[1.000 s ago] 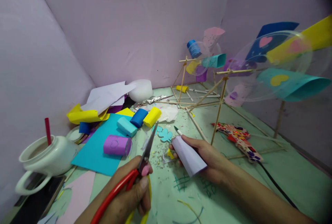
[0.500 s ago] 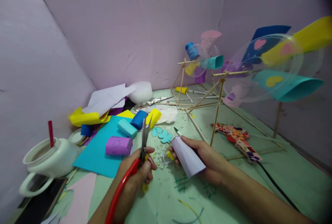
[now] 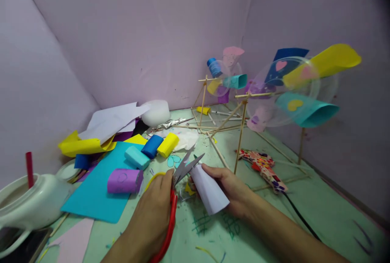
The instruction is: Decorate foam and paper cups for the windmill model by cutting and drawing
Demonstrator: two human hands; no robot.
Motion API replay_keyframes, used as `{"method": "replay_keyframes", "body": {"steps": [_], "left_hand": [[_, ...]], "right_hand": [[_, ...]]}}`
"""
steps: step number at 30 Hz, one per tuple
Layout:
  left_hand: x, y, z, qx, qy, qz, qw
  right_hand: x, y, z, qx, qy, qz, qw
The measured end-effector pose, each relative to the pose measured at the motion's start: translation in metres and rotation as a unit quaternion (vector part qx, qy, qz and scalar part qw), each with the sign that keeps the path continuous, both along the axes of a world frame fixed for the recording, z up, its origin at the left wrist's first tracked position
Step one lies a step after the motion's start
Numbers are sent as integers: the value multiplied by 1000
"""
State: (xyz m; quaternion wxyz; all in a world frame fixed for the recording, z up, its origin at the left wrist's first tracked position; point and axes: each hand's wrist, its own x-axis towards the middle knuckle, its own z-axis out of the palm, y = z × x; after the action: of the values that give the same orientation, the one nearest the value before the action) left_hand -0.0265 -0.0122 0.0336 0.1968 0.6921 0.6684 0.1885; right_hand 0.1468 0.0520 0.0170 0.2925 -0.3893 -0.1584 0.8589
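Scissors are clenched in the left hand, a white paper tube in the right hand.

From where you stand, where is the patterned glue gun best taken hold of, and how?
Grip the glue gun around its handle, coming from the near right side. It lies on its side, handle slanting towards me, with the black cord leaving that end. The narrow tip points left, and a red light glows, so I'd avoid the possibly hot tip.
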Motion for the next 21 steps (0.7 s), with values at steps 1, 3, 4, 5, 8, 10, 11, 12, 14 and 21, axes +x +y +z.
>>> {"method": "replay_keyframes", "body": {"steps": [1, 3, 4, 5, 8, 10, 11, 12, 14, 21], "left_hand": [[0, 0, -4, 4, 4, 8, 1000], [-1, -2, -11, 15, 8, 29, 999], [-2, -4, -14, 20, 8, 32, 999], [-3, -6, -17, 23, 9, 30, 999], [-8, -11, -25, 31, 10, 9, 999], [-10, -13, -28, 40, 11, 7, 999], [-10, -13, -29, 44, 11, 7, 999], [-9, -14, -30, 47, 11, 6, 999], [-8, -14, -28, 45, 14, 3, 999], [-7, -14, -21, 32, 27, -5, 999]], "right_hand": [[0, 0, 0, 1, -3, -1, 1000], [1, 0, -1, 8, 0, -3, 1000], [1, 0, -2, 14, 6, 0, 1000], [1, -1, -3, 22, 14, 7, 1000], [0, -4, -5, 38, 30, 36, 998], [-1, -6, -6, 39, 31, 49, 998], [-1, -7, -6, 40, 31, 53, 997], [-2, -7, -6, 42, 33, 54, 997], [-2, -8, -7, 49, 35, 55, 997], [-1, -8, -9, 64, 37, 60, 995]]}}
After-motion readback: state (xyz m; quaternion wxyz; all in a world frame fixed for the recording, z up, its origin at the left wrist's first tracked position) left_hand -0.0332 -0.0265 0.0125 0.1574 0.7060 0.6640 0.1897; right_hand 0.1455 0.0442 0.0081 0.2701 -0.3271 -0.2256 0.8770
